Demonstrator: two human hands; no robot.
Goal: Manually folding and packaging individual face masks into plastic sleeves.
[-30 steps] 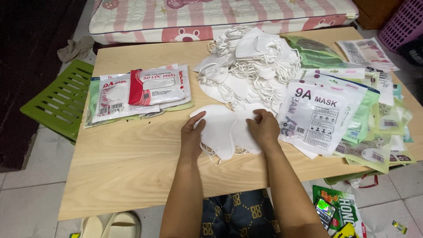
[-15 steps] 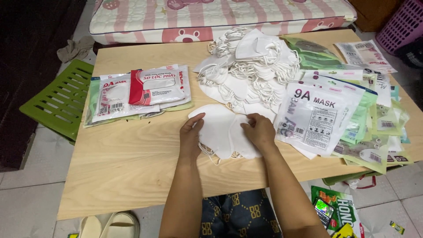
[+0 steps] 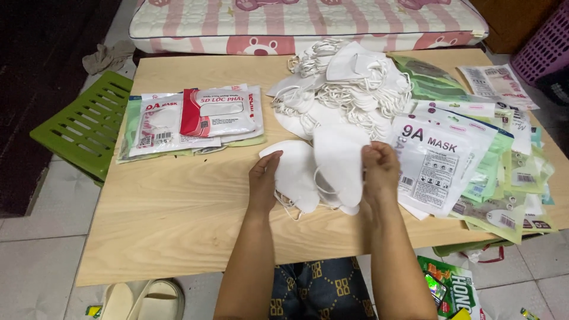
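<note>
A small stack of white folded face masks (image 3: 320,169) is held on the near middle of the wooden bench (image 3: 178,219), directly between the two hands. The stack's left edge is pressed by the left hand (image 3: 265,178), whose fingers are laid fairly flat and loosely open against it. The right edge is pinched by the right hand (image 3: 379,169), its fingers curled closed around the topmost mask. The masks are seen with their long axis running away from the person, toward the far edge of the bench; both hands are about equally near. Just beyond the stack, a large heap of loose white masks with ear loops (image 3: 344,83) is piled. To the right, printed mask pouches (image 3: 462,160) are fanned out; to the left, filled mask packets (image 3: 189,118) are stacked. A green plastic stool (image 3: 83,127) is seen beside the bench.
</note>
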